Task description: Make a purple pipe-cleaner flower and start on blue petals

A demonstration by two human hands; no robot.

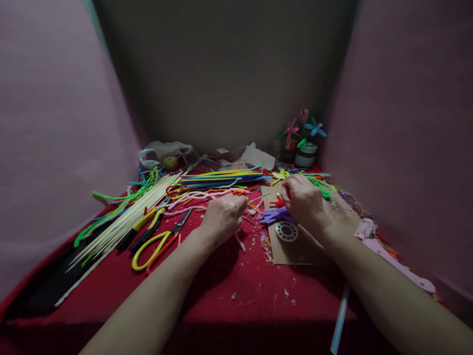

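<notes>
— What's each hand on?

— The left hand (223, 217), at centre frame, is curled into a tight fist on the red cloth (240, 301); whatever is inside is hidden. The right hand (305, 202), just right of centre, has its fingers bent close over a small red pipe-cleaner piece (279, 201). I can't tell whether it is pinched or only touched.

— And around them?

— A purple pipe-cleaner bundle (274, 215) lies between the hands, touching the right one, with a perforated metal disc (287, 230) just below it. Both sit on a cardboard sheet (295, 251) under the right wrist. A pale pink pipe cleaner (207, 196) runs left from the left knuckles.

— Anything crowding the left side?

— Plenty. Yellow-handled scissors (155, 246) are beside the left forearm, then pliers (144, 229), then a fan of bamboo skewers (125, 222) slanting toward the lower left. A long sheaf of coloured pipe cleaners (221, 176) lies across the back, with a plastic bag (164, 153) behind it at upper left.

— The right?

— Pipe-cleaner flowers (305, 129) in a small pot (306, 155) stand in the far right corner, and a flat pink object (391, 264) lies beyond the right forearm. Pink walls close in on both sides.

— Open room?

— Only the lower middle of the cloth, between the forearms, dotted with clippings. A white stick (340, 320) crosses the lower right.
</notes>
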